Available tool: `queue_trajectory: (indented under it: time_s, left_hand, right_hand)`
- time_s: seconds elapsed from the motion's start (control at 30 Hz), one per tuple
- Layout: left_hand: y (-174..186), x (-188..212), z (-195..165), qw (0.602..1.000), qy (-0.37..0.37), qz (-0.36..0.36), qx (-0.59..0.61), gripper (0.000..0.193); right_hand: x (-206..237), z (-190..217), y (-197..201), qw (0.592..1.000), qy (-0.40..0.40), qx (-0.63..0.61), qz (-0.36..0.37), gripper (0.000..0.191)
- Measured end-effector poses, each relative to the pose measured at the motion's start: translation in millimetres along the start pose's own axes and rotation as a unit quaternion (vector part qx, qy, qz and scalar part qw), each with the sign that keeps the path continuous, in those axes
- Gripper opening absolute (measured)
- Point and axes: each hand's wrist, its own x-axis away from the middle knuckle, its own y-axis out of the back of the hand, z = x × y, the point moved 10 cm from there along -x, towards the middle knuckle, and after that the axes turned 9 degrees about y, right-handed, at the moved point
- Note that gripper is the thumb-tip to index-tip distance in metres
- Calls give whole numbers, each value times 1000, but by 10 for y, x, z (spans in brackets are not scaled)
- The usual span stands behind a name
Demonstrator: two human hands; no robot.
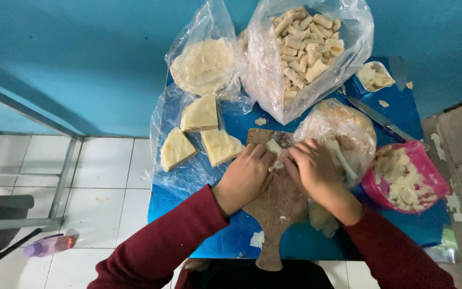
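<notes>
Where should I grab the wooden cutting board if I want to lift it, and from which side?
Probably by the narrow handle of the wooden cutting board, coming from the near edge of the blue table. The handle sticks out toward the person and is bare, while the wide end is covered by the left hand and right hand working a small piece of dough.

A small pale piece of dough wrapper [274, 148] lies on a brown wooden board [279, 200], partly rolled, pinched between both hands. The paddle-shaped board rests flat on the blue worktop [231, 235], handle toward the person.
</notes>
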Motion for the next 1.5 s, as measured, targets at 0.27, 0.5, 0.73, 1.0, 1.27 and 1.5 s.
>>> queue_trajectory:
  time_s: [0.27, 0.5, 0.73, 1.0, 1.27, 1.5]
  left_hand:
    - [-111, -73, 84, 999, 17, -25, -25, 13]
    - [-117, -152, 304, 990, 121, -26, 62, 26]
    - [-129, -113, 206, 999, 49, -16, 16, 22]
    - [-167, -146, 235, 997, 76, 13, 0, 29]
    - [-48, -187, 200, 997, 70, -33, 13, 27]
    - [-202, -177, 264, 995, 87, 38, -32, 26]
  right_hand:
    - [20, 8, 20, 999, 13, -36, 9, 23]
    - [-47, -143, -35, 995, -90, -28, -15, 9]
    - [-37, 28, 78, 999, 0, -20, -43, 10]
    - [-102, -9, 55, 998, -10, 18, -51, 9]
    - [-162, -88, 67, 999, -44, -4, -28, 10]
    - [-140, -37, 26, 999, -2, 19, -44, 11]
